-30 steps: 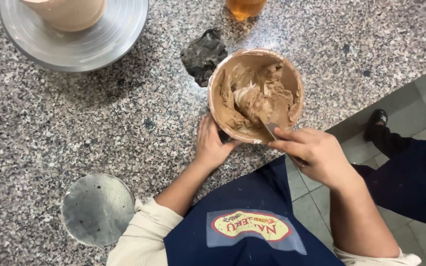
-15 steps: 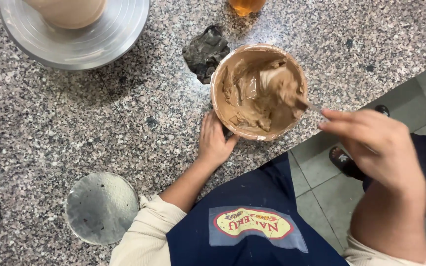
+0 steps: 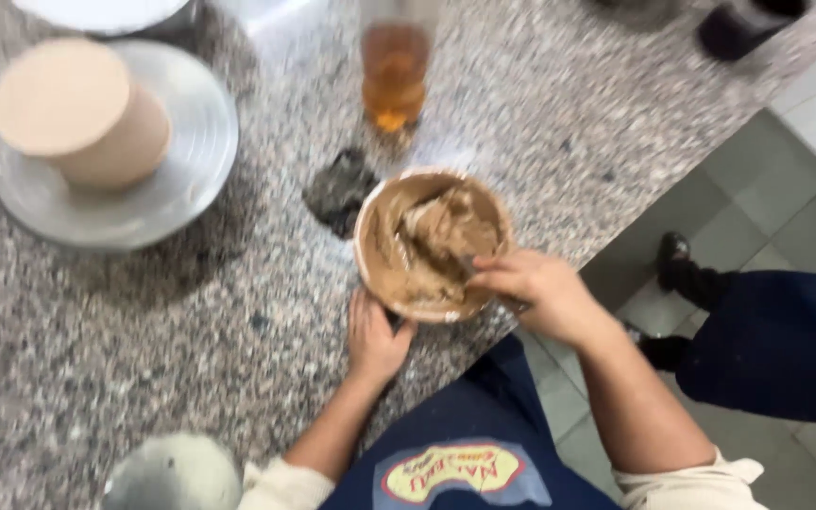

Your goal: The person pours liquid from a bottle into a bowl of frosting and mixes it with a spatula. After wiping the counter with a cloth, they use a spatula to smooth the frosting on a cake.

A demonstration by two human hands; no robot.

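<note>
While the bowl sits at the surface's near edge, left hand steadies it, fingers spread; right hand fingers pinch a utensil, mostly hidden.

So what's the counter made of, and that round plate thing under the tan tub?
The counter looks like polished granite: grey, densely speckled. The plate looks like metal, silvery with a dull sheen, though the blur leaves that open. The tub seems matte card or plastic.

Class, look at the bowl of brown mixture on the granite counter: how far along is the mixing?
Done: the brown mixture looks thick and evenly coloured, smeared up the bowl wall. In hand: the left hand steadies the bowl while the right hand works inside the rim; its tool is hidden. Left: the mixture is lumpy, and the cake on the turntable is bare.
</note>
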